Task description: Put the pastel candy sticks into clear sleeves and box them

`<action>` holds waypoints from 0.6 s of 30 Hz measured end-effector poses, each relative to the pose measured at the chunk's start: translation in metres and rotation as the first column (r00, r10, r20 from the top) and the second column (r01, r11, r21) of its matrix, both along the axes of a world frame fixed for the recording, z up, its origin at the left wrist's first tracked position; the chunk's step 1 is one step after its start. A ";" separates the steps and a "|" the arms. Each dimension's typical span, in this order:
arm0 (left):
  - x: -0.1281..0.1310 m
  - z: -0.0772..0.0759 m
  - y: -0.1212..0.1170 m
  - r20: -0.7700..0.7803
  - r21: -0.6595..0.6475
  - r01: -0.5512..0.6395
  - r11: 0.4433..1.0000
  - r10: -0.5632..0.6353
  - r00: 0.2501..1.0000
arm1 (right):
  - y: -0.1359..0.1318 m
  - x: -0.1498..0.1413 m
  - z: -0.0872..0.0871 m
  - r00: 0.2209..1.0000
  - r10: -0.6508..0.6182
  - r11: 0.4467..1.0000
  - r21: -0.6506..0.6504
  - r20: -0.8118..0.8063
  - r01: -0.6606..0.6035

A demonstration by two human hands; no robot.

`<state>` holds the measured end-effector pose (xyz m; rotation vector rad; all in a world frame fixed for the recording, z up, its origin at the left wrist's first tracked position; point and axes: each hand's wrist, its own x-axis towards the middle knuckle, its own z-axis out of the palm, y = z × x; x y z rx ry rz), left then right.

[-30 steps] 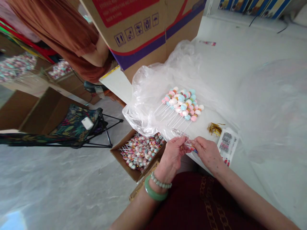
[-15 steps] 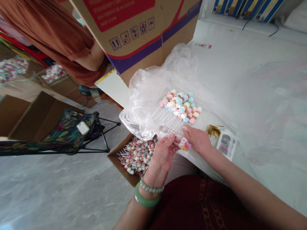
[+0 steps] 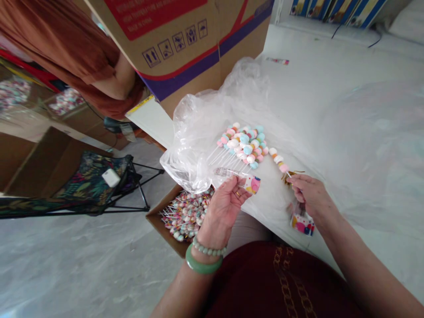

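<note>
My left hand (image 3: 225,204) pinches a small clear wrapper bag (image 3: 239,178) with a colourful printed end, just below a pile of pastel marshmallow sticks (image 3: 243,144) lying on crumpled clear plastic. My right hand (image 3: 313,196) is closed on the stick of one marshmallow skewer (image 3: 278,160), which it holds tilted beside the pile. A stack of printed wrapper bags (image 3: 302,223) lies under that hand. A green bangle and a bead bracelet ring my left wrist.
A cardboard box of wrapped marshmallow sticks (image 3: 185,212) sits on the floor below the table edge. A large carton (image 3: 185,44) stands at the back. Another person in an orange top (image 3: 76,48) is at upper left. Gold twist ties (image 3: 288,176) lie near my right hand. A folding stool (image 3: 96,181) holds a phone.
My right hand let go of the wrapper bag, reached to the pile and drew one marshmallow skewer out to the right. My left hand kept the bag.
</note>
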<state>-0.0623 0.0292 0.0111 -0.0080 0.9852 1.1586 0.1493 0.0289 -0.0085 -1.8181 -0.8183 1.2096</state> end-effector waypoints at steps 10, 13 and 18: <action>-0.001 0.009 0.009 0.035 -0.035 -0.105 0.994 0.106 0.994 | -0.083 0.018 0.046 0.968 0.028 0.998 0.053 -0.248 -0.015; 0.006 0.012 0.011 0.062 -0.033 -0.091 0.995 0.093 0.994 | -0.098 0.020 0.043 0.973 0.072 0.997 0.017 -0.219 -0.070; 0.016 0.010 0.014 0.061 0.007 -0.028 1.000 0.028 0.998 | -0.098 0.024 0.040 0.986 0.167 0.985 0.038 0.000 -0.167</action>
